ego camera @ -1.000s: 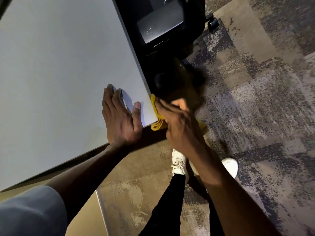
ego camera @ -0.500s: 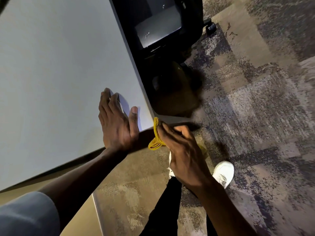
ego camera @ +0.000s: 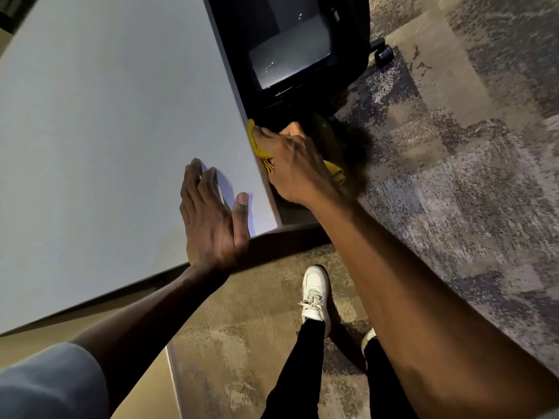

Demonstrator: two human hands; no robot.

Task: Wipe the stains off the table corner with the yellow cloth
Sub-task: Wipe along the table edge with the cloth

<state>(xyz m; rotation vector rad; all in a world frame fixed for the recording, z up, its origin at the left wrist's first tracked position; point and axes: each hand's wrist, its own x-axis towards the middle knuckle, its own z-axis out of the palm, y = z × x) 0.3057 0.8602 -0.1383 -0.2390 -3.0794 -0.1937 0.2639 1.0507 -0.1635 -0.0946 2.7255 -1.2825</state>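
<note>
Since half a second ago the right hand point(ego camera: 298, 169) has gone from below the tabletop point(ego camera: 106, 131) corner up along the tabletop's right edge, taking the cloth point(ego camera: 261, 149) with it.

Head view: the right hand's grip is closed on the yellow cloth, fingers pressing it against the side edge of the tabletop, a little way up from the near right corner. More cloth shows on the far side of that hand, hanging off the tabletop. The left hand point(ego camera: 211, 219) lies flat on the tabletop, palm down, fingers spread and holding nothing, just inside the same corner, with its thumb near the edge. Right of the tabletop stands a black chair point(ego camera: 290, 52) on patterned carpet point(ego camera: 453, 176). Below the corner, a white shoe point(ego camera: 316, 294) rests on the carpet.
</note>
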